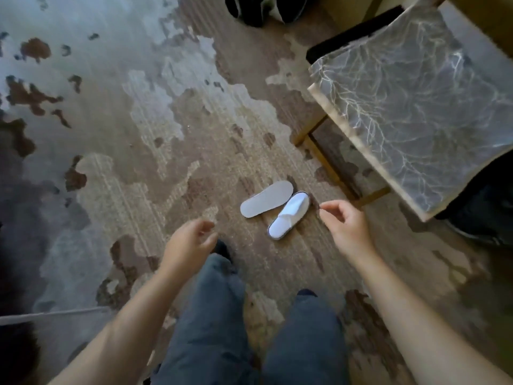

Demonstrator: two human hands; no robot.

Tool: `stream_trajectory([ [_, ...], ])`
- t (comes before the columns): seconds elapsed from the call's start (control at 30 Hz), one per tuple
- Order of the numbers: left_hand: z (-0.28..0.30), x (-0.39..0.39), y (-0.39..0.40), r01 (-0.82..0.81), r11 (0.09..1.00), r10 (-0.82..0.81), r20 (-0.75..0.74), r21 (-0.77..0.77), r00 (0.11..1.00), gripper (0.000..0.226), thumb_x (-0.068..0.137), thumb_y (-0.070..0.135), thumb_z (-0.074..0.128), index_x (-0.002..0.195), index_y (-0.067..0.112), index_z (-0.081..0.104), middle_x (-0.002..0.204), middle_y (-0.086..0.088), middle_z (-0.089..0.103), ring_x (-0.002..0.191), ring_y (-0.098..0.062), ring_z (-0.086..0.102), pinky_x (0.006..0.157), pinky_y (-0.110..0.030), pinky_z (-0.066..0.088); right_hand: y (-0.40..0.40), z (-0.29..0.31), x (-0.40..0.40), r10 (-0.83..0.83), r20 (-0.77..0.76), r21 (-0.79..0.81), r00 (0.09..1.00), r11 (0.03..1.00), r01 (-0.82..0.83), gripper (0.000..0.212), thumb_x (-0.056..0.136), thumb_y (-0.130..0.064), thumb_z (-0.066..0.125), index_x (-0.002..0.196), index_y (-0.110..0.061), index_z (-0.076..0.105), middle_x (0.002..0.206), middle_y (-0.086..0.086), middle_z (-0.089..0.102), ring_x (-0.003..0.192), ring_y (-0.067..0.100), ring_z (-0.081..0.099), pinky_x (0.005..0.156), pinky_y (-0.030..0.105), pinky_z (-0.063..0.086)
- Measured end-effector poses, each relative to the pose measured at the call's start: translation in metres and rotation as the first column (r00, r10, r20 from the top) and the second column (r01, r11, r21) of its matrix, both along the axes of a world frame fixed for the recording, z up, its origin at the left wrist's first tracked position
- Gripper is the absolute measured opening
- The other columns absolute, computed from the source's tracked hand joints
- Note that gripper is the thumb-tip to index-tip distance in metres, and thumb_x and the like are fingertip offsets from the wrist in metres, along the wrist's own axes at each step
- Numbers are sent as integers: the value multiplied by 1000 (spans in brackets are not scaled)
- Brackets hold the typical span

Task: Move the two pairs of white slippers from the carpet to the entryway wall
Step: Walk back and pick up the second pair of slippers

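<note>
Slippers on the carpet, both hands empty above them.

One white slipper [288,215] lies right way up on the patterned carpet [138,134], and its mate, the overturned slipper [266,199], lies sole-up just beside it on the left, the two touching or nearly so near their far ends. The right hand [345,225] hovers just right of the pair, fingers [326,211] loosely curled and spread, gripping nothing. The left hand [188,243] hangs lower left of the slippers, fingers relaxed and apart, likewise empty. Grey trouser legs [216,315] stand between the forearms. A marble-topped surface [416,107] on a wooden frame stands to the right, near the slippers.
</note>
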State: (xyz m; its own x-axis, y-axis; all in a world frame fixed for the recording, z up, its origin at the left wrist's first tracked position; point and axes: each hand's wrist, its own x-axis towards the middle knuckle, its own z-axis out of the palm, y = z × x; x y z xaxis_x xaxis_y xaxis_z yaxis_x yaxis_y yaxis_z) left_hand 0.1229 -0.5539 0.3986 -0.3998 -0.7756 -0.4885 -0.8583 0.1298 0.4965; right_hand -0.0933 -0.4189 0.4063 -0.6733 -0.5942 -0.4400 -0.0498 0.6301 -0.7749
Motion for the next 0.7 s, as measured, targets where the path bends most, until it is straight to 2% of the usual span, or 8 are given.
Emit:
stream_trajectory([
  [0.1,-39,-33,-58,180,983,-179,-20,25,984,26,84,17,53,108,9,58,113,-14,62,104,-28,55,87,-32,42,-26,-44,4,-76,-9,119,997,990,76,8,83,-23,56,91,-24,54,81,-14,53,76,2,51,57,12,32],
  [0.17,-76,-57,-85,289,957,-289,-32,24,957,28,84,18,54,110,9,57,115,-14,61,106,-29,55,90,-36,43,-41,-81,6,-121,6,181,993,976,118,12,83,-22,57,92,-26,51,87,-11,51,80,5,49,57,13,30],
  [0.3,-179,-91,-117,347,937,-346,-16,34,938,33,82,20,56,114,11,54,121,-14,53,108,-29,53,89,-36,42,-65,-184,3,-251,46,244,967,941,233,22,82,-15,58,102,-21,52,101,-4,51,96,12,48,77,26,39],
  [0.47,-353,-104,-128,337,939,-339,32,63,940,46,80,20,60,123,10,46,131,-16,47,118,-30,48,94,-36,40,-69,-362,-1,-362,19,295,932,893,341,40,80,-14,60,118,-12,47,118,5,54,99,12,47,82,27,39],
  [0.57,-465,-109,-125,377,919,-386,67,119,920,53,79,20,61,128,9,41,135,-17,44,121,-31,44,97,-38,38,-58,-476,-1,-383,14,326,924,875,357,51,78,-14,63,125,-7,42,130,13,51,116,24,49,86,27,37],
  [0.7,-583,-126,-127,439,887,-454,89,144,887,65,78,24,63,133,12,32,141,-16,38,127,-32,37,103,-42,33,-41,-595,-6,-419,-42,396,907,827,400,73,73,-16,70,133,-2,32,138,19,43,126,32,41,103,40,36],
])
